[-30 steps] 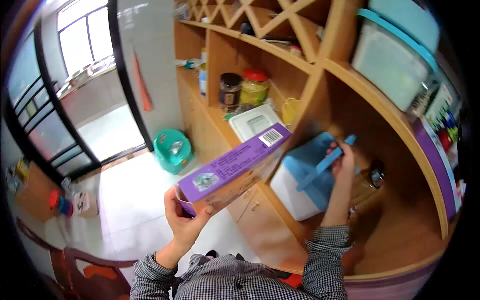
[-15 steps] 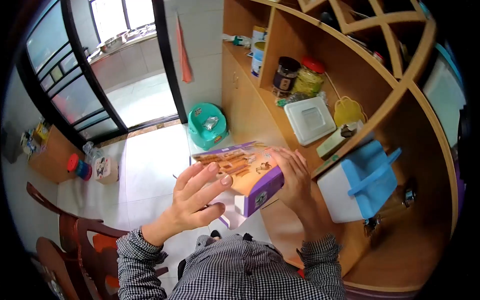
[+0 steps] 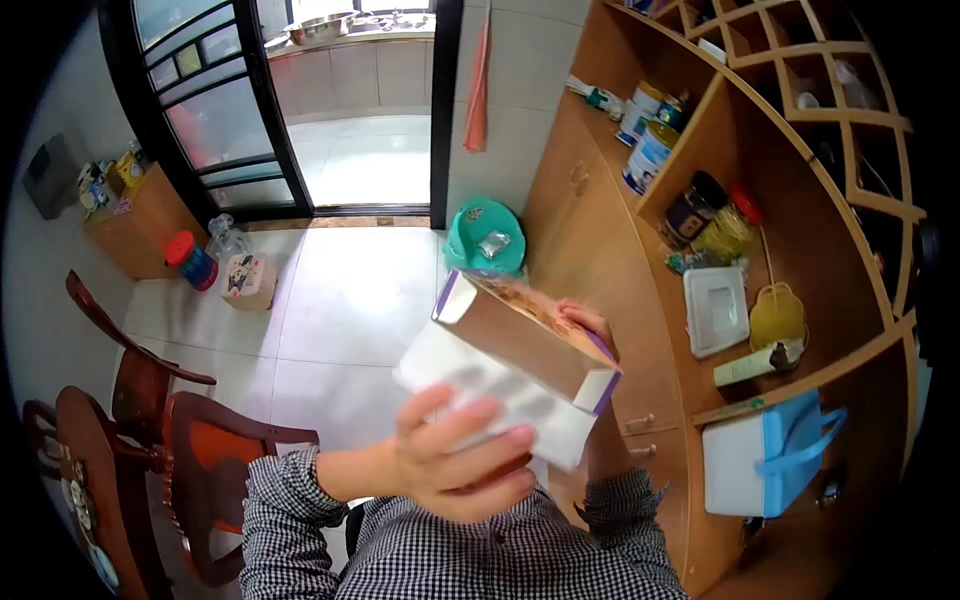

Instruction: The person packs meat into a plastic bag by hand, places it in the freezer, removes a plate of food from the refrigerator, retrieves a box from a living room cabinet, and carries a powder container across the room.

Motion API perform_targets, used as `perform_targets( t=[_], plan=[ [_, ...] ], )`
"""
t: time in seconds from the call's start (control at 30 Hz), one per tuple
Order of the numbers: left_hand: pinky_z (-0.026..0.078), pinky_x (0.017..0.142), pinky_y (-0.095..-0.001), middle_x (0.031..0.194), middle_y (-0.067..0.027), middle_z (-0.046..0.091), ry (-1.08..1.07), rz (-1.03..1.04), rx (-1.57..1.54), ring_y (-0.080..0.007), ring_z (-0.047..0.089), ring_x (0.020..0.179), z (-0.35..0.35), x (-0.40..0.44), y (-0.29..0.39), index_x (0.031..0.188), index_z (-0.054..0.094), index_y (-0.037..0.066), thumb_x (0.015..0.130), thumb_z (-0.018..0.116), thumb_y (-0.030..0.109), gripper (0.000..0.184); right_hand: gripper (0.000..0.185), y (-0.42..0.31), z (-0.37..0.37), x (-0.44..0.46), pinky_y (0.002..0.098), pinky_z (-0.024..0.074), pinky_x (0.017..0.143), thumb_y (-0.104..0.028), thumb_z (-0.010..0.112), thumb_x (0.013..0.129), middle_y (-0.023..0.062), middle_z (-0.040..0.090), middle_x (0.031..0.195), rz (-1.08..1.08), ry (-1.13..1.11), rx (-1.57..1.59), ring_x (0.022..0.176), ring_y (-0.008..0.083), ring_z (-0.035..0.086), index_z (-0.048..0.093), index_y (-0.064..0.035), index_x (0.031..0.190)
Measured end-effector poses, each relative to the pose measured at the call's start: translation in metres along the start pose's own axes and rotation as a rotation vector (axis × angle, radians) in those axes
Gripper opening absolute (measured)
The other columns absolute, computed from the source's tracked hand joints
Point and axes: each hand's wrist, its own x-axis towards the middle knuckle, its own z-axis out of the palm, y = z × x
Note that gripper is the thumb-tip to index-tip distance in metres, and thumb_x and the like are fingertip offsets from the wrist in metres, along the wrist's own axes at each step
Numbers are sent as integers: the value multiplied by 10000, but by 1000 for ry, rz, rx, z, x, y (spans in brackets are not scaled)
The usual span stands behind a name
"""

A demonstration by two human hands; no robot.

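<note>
A cardboard box (image 3: 535, 345) with orange print and purple edges is held in front of me, tilted, its opening facing me. Bare brown cardboard shows inside it. From the opening a white flap (image 3: 490, 400) hangs folded back toward me. My right hand (image 3: 587, 320) grips the box's far right side; most of that hand is hidden behind the box. My left hand (image 3: 465, 460) is slightly blurred in front of the flap, fingers spread and casting shadows on it. Whether its fingertips touch the flap, I cannot tell.
On my right stands a wooden cabinet (image 3: 640, 300) with jars, cans and a white-lidded container (image 3: 716, 310). A blue and white bin (image 3: 760, 455) sits on its lower shelf. A green child's seat (image 3: 485, 238) is on the floor ahead. Wooden chairs (image 3: 215, 450) stand left.
The box has turned so its opening and white flap face me instead of its printed side. My left hand has moved lower, away from the printed side. The view has shifted leftward.
</note>
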Motion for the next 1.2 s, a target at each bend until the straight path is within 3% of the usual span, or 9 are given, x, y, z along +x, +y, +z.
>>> perform_targets(
  t=[0.03, 0.2, 0.3, 0.57, 0.67, 0.87, 0.97, 1.07, 1.2],
  plan=[
    [353, 926, -395, 1121, -83, 570, 38, -172, 54, -232, 506, 1074, -3, -2, -12, 1041, 503, 102, 726, 671, 205, 371, 264, 13, 7, -8, 326, 425, 875, -64, 654, 744, 119, 596, 993, 342, 19, 279, 951, 219, 567, 550, -3, 978],
    [334, 952, -390, 1237, -173, 469, -41, -1077, -193, -242, 435, 1163, 3, -35, -103, 1228, 389, -7, 693, 751, 276, 706, 356, 0, 50, 28, 274, 464, 745, -19, 687, 690, 56, 587, 937, 650, -54, 516, 867, 148, 560, 557, 0, 1021],
    [419, 819, -285, 1031, -69, 570, -14, -1607, -826, -138, 529, 941, 28, -76, -148, 1167, 482, -26, 769, 666, 173, 480, 394, 45, 62, 28, 282, 457, 755, -92, 646, 744, 54, 584, 951, 978, -178, 609, 834, 145, 563, 525, 11, 1104],
    [443, 717, -232, 873, -33, 597, -79, -1518, -629, -98, 548, 766, 75, -95, -245, 1025, 552, -30, 741, 627, 61, 308, 743, 146, 91, 113, 326, 344, 946, -105, 670, 749, 87, 422, 1223, 634, 57, 468, 1118, 169, 408, 248, -16, 1354],
    [435, 697, -222, 844, -26, 587, -136, -1386, -416, -92, 535, 743, 86, -72, -291, 998, 551, -27, 717, 657, 62, 313, 860, 154, 94, 175, 412, 280, 1017, -128, 733, 688, 230, 286, 1356, 106, 133, -234, 1252, 360, 310, 209, 29, 1351],
    [426, 618, -252, 812, -47, 537, -282, -1047, 61, -139, 509, 705, 99, -70, -339, 931, 546, 15, 618, 730, 16, 363, 1067, 172, 119, 245, 446, 146, 1075, -74, 789, 591, 244, 78, 1436, -4, 102, -223, 1336, 380, 114, 85, 8, 1387],
    [438, 624, -301, 846, -88, 561, -284, -786, 241, -221, 539, 726, 96, -89, -378, 930, 553, 35, 574, 750, 32, 407, 635, 173, 148, 293, 395, 355, 938, -168, 792, 571, 162, 520, 1161, -164, -321, -323, 1126, 320, 465, 519, -16, 1125],
    [431, 682, -355, 897, -93, 588, -348, -686, 312, -266, 556, 789, 91, -96, -414, 928, 561, 55, 516, 758, 92, 459, 410, 213, 193, 316, 371, 422, 767, -249, 811, 542, 82, 607, 814, -121, -624, -192, 771, 234, 581, 600, -50, 831],
    [428, 685, -357, 876, -82, 595, -293, -725, 364, -259, 560, 790, 75, -127, -478, 931, 562, 64, 522, 761, 110, 457, 447, 252, 258, 350, 371, 437, 715, -245, 837, 508, 99, 592, 818, 76, -573, -22, 760, 250, 571, 570, -51, 809]
  ],
)
